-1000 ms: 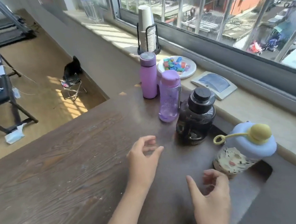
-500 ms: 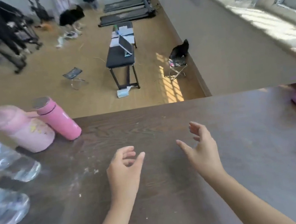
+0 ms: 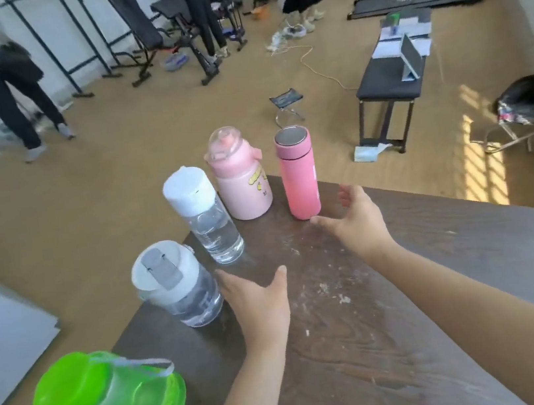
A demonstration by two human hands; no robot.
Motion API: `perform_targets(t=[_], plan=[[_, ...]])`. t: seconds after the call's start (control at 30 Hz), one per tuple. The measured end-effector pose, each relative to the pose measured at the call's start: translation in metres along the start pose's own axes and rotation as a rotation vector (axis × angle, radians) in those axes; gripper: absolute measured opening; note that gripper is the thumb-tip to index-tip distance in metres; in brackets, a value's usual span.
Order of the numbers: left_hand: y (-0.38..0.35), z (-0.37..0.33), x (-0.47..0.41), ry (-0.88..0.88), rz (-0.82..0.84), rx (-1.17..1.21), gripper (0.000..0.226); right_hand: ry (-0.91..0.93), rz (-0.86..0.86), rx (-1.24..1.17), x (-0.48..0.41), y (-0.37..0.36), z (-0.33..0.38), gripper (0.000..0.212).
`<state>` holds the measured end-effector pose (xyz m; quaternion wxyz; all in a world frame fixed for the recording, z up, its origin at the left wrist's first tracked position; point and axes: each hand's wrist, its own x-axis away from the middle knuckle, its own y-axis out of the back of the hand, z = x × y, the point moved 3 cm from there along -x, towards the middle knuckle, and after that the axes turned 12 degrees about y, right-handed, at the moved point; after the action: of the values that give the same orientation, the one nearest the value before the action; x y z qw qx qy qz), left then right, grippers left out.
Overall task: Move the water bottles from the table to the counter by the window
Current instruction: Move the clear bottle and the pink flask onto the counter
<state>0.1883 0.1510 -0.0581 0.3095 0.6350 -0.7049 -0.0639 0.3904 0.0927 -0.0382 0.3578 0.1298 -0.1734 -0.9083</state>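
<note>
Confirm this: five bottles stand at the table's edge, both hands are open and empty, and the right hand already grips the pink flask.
Not quite. The head view shows the right hand open just beside the pink flask, not gripping it. The rest holds: five bottles at the table edge, and the left hand open and empty too.

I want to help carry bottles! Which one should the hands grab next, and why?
Probably the right hand should close on the tall pink steel-capped flask. Its open fingers sit just beside it, not touching. The left hand, also open, is nearest the clear wide bottle with the white-and-grey lid.
</note>
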Motion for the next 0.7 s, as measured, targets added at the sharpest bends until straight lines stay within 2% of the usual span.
perform_targets(t=[0.13, 0.27, 0.4, 0.5, 0.7], plan=[[-0.028, -0.010, -0.027, 0.057, 0.024, 0.079, 0.128, 0.025, 0.017, 0.000, -0.026, -0.026, -0.001, 0.090], [-0.042, -0.026, -0.051, 0.115, -0.120, 0.191, 0.126, 0.007, -0.013, -0.020, -0.041, -0.038, -0.009, 0.085], [-0.043, -0.035, -0.075, 0.115, -0.352, 0.446, 0.108, 0.015, -0.013, -0.038, -0.050, -0.042, -0.012, 0.074], [-0.043, -0.033, -0.080, 0.077, -0.453, 0.521, 0.089, 0.041, -0.009, -0.011, -0.055, -0.040, -0.010, 0.067], [-0.040, -0.022, -0.070, 0.057, -0.465, 0.490, 0.078, 0.082, -0.022, 0.041, -0.039, -0.019, -0.013, 0.065]])
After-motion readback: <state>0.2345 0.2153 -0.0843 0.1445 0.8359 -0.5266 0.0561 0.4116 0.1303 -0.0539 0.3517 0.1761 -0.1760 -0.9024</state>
